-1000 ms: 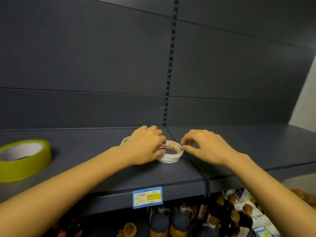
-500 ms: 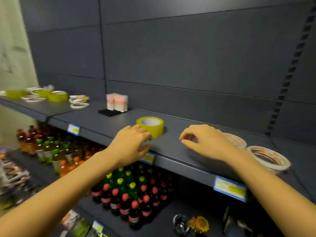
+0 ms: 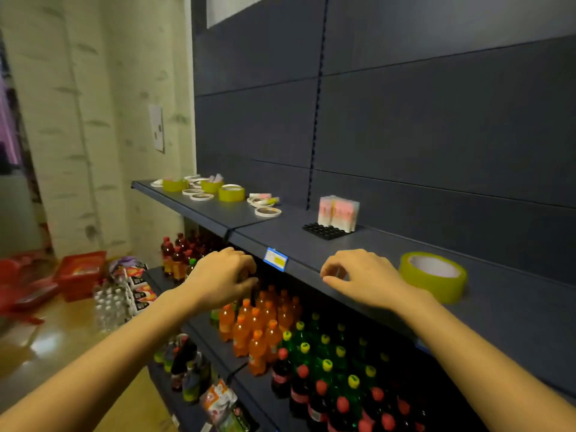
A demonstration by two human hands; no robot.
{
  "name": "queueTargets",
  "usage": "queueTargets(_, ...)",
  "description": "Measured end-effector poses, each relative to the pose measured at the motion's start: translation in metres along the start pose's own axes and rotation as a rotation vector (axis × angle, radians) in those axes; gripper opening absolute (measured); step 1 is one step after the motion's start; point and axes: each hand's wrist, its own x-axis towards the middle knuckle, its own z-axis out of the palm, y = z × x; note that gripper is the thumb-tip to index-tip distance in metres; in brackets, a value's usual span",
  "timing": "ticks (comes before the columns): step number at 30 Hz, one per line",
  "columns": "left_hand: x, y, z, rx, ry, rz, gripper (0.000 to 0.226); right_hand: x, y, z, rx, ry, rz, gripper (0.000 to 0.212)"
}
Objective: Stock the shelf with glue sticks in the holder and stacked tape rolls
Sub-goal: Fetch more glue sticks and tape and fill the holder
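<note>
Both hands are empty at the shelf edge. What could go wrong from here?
1. The right hand hovers close beside the yellow tape roll; a careless sweep might knock it off the shelf onto the bottles below.
2. The glue sticks stand bunched at the back of the black holder; a bump could topple them.

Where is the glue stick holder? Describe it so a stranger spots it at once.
Find the dark grey shelf above the drink bottles. Just right of the slotted upright on the back wall lies a flat black holder dotted with round holes. Unlike the round tape rolls nearby, it is black and rectangular, with a pink-and-white pack standing at its rear.
</note>
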Motion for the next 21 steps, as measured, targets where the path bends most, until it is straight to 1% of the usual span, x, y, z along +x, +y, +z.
queueTargets(4,0.0,-0.066,0.004,0.014,0.024,0.009,0.033,0.059,-0.041,0.018,0.013,0.018,-0.003,0.022)
queueTargets(10,0.005,-0.139,0.007,0.073,0.048,0.031,0.034,0.129,-0.08,0.037,0.066,-0.001,0.042,0.02)
queueTargets(14,0.016,-0.173,0.013,0.079,0.055,0.047,0.034,0.167,-0.089,0.046,0.046,-0.012,0.057,0.021)
queueTargets(18,0.036,-0.194,0.026,0.026,0.062,0.043,0.032,0.204,-0.089,0.055,0.016,-0.056,0.075,0.021)
queueTargets(21,0.058,-0.209,0.038,-0.003,0.064,0.058,0.031,0.234,-0.084,0.061,0.008,-0.053,0.089,0.021)
